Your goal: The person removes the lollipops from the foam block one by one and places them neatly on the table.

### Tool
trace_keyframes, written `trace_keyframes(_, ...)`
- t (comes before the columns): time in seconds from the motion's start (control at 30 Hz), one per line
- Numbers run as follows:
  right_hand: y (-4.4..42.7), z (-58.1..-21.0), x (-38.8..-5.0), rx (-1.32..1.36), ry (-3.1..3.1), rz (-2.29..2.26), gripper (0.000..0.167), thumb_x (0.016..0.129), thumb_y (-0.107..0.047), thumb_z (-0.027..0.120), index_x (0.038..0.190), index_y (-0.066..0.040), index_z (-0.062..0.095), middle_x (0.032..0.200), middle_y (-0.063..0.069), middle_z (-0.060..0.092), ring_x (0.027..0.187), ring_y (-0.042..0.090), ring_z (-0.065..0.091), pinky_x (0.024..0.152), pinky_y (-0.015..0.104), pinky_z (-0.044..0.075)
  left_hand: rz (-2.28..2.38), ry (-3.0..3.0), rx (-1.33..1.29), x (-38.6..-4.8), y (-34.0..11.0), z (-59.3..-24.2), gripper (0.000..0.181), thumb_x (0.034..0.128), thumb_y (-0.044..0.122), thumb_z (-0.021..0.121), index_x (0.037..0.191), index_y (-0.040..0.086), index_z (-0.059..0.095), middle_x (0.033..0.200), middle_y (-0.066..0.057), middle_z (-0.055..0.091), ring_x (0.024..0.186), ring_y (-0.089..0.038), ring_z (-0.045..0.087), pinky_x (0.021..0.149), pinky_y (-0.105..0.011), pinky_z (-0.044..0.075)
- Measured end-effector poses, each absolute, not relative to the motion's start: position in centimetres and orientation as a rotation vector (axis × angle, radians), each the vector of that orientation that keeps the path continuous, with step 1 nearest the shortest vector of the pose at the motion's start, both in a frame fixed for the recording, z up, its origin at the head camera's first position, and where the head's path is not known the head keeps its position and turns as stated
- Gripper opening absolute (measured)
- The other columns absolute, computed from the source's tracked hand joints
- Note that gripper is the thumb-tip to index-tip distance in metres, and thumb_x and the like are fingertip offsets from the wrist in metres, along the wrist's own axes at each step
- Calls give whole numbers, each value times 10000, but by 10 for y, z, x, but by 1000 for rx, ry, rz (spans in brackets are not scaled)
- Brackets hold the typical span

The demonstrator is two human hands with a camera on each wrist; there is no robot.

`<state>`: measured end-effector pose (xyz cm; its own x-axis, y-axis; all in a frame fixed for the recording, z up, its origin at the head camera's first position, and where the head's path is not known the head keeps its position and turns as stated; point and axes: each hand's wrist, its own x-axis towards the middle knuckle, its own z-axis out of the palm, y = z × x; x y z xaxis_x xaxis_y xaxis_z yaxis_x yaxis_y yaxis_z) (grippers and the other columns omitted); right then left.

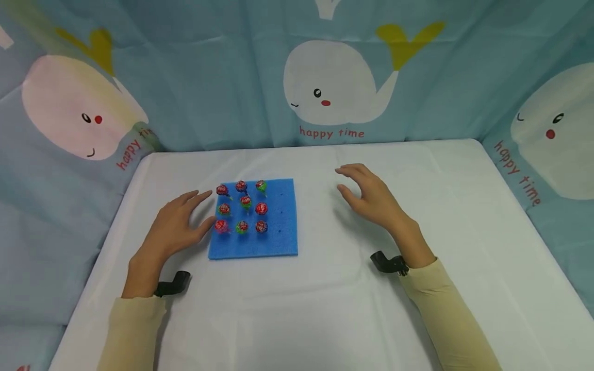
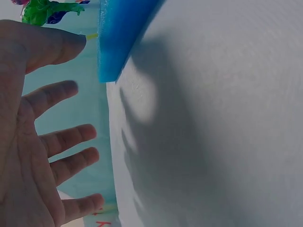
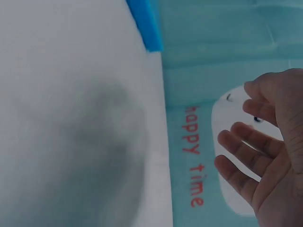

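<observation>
Several wrapped lollipops [image 1: 245,201] stand upright by their sticks in a blue foam board [image 1: 289,242] on the table. Small holes show in the board's right-hand column, with no lollipops in them. My left hand [image 1: 174,226] is at the board's left edge, fingers spread, thumb beside the pink lollipop [image 1: 221,226]; whether it touches is unclear. In the left wrist view the thumb [image 2: 57,46] lies near a green-wrapped lollipop [image 2: 40,12], and nothing is held. Off to the right of the board, my right hand [image 1: 373,198] hovers with relaxed fingers and holds nothing.
A white cloth covers the table [image 1: 315,309]. Blue curtains [image 1: 223,93] with whale prints hang along the back and both sides. A black camera mount is strapped at each wrist, the right one [image 1: 389,263] and the left one [image 1: 174,283].
</observation>
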<state>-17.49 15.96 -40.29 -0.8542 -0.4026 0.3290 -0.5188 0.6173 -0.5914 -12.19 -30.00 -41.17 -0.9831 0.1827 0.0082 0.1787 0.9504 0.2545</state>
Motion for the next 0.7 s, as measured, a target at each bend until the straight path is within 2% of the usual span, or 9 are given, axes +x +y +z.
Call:
trace_keyframes(0.13,143,-395,-179,825,-2667,1073,395,1043,-198,666,1423,-91,642,1449,109,632,1372,299,611,1161,517,508,416,3061,314,-125,-297,-411,684,962,376,709,1572,145,504,1607,-285,466,1490,-529,416,1195,-771,327)
trace_keyframes(0.37,112,-390,-173,927,-2674,1145,381,1046,-213,663,1411,-104,654,1420,85,660,1334,261,640,1151,476,532,411,2987,302,-123,-296,-412,716,916,336,758,1561,135,521,1628,-291,435,1502,-543,400,1180,-776,344)
trace_keyframes(0.53,96,-393,-168,1021,-2640,1233,326,1028,-148,682,1351,-100,675,1328,74,707,1233,241,690,1090,456,576,453,2976,332,-125,-297,-412,610,916,317,768,1474,128,611,1618,-292,446,1498,-545,401,1171,-779,354)
trace_keyframes(0.7,77,-396,-165,1142,-2614,1253,246,1021,-109,679,1259,-49,694,1222,115,726,1157,239,705,1038,486,600,473,2960,307,-124,-296,-412,602,916,329,763,1462,127,611,1622,-287,445,1508,-540,391,1182,-776,341)
